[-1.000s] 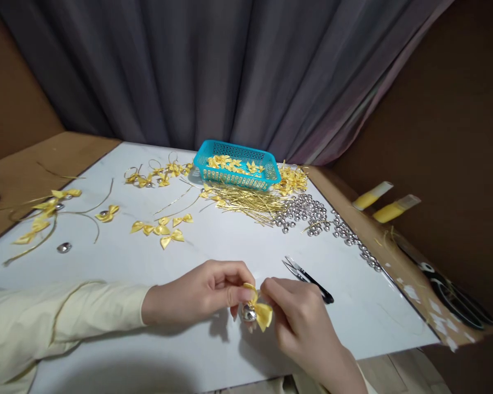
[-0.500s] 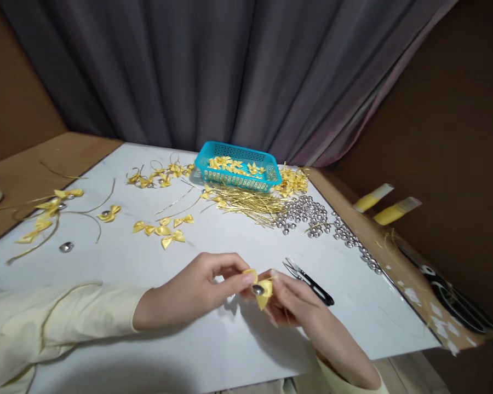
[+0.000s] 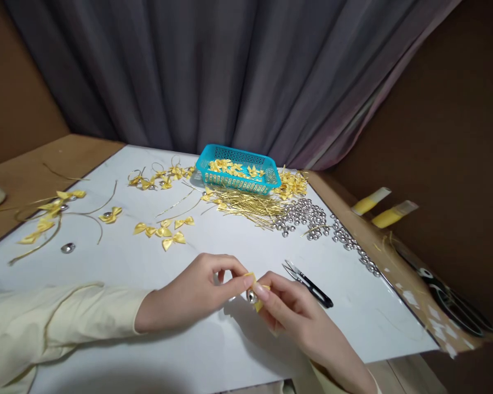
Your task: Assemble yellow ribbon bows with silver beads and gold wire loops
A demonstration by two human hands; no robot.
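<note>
Change: since the earlier frames the small yellow bow point(image 3: 256, 302) and the silver bell point(image 3: 252, 296) have been carried slightly farther from the near edge, and the bow has been covered more by the fingertips, so that less ribbon is seen; the right hand has been turned so that its thumb is laid over the bow.
Left hand point(image 3: 197, 290): reached in from the left in a pale yellow sleeve point(image 3: 57, 323); thumb and forefinger are pressed together on the left side of the bow, the remaining fingers curled under.
Right hand point(image 3: 296, 314): brought in from the near right; the bow and bell are pinched between thumb and fingers, touching the left fingertips.
Bow and bell: held just above the white board point(image 3: 213, 355), near its near edge and a little right of centre; only a scrap of yellow and the round silver bell are visible between the fingers.
Thread snips point(image 3: 308, 282): laid on the board just right of and beyond the right hand, black handle pointed to the near right.
Loose bows point(image 3: 164, 230): scattered on the board beyond the left hand, well apart from it.
Blue basket point(image 3: 238, 169): set at the far edge, with yellow bows inside.
Gold wires point(image 3: 250, 203): piled just in front of the basket.
Silver bells point(image 3: 308, 214): heaped to the right of the wires, trailing toward the right edge.
Finished pieces point(image 3: 49, 210): bows on gold loops, laid at the far left.
Glue sticks point(image 3: 380, 207): two yellow tubes lying on the brown surface at the right.
</note>
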